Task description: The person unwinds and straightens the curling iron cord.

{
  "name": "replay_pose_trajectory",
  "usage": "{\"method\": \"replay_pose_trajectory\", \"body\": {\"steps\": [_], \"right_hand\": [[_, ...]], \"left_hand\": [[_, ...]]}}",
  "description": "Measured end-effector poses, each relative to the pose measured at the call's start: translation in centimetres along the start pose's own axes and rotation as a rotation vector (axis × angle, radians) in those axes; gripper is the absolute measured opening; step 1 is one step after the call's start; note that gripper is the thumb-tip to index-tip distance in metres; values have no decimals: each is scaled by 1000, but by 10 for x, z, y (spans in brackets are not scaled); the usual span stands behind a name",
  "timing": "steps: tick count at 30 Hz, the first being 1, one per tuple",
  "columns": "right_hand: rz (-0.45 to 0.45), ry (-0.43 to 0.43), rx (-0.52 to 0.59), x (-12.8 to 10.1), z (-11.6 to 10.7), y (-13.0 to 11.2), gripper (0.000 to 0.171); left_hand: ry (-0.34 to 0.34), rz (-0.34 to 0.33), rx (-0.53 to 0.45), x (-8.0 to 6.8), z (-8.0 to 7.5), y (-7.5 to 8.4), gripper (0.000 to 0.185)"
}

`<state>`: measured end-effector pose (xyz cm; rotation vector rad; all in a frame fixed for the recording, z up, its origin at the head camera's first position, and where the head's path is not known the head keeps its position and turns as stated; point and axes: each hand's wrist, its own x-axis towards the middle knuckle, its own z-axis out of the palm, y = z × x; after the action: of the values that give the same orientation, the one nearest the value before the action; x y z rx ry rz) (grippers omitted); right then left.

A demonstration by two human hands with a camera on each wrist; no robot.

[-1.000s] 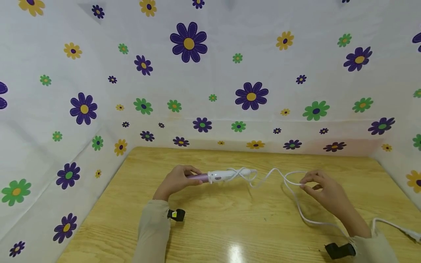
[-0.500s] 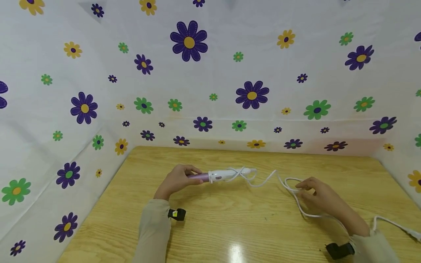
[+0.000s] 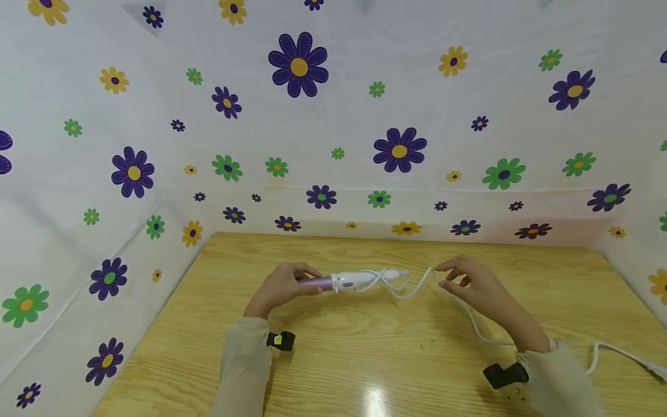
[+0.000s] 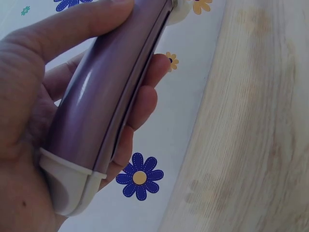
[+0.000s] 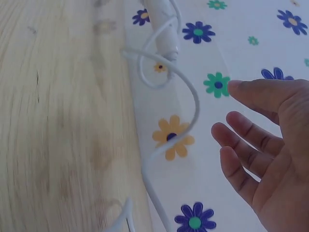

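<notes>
Fingers (image 4: 140, 104) of the left hand (image 3: 278, 286) curl round the purple barrel of the curling iron (image 3: 344, 281), holding it just above the wooden table (image 3: 365, 347). Loosely spread and holding nothing, the right hand (image 3: 469, 284) hovers beside the white cord (image 5: 186, 96), which loops from the iron's white end across the table towards the floral backdrop (image 3: 333, 116) behind

Bright, even light from overhead leaves a white glare spot on the table (image 3: 372, 399) near its front edge (shadows stay faint), the head view bows at its edges, and both wrist views look soft.
</notes>
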<state>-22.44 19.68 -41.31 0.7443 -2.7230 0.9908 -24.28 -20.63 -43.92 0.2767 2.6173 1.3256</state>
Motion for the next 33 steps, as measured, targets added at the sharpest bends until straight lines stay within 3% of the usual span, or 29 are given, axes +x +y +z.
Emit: {"method": "replay_pose_trajectory", "body": {"steps": [4,8,14,20,26,33], "right_hand": [[-28,-28,19,8,9,-5,23],[0,-60,-7,12,18,-7,23],[45,-139,-147,12,27,-6,31],[82,-158,-261,8,31,-3,31],[123,-151,-358,4,33,1,25],[94,-50,-449,8,40,0,26]], "left_hand": [[-18,13,-19,3,0,1,39],[-28,21,-24,2,1,3,39],[-23,37,-2,1,-1,6,39],[-36,22,-13,0,-1,5,38],[-59,29,-38,1,-1,6,37],[-81,46,-30,1,4,8,36]]}}
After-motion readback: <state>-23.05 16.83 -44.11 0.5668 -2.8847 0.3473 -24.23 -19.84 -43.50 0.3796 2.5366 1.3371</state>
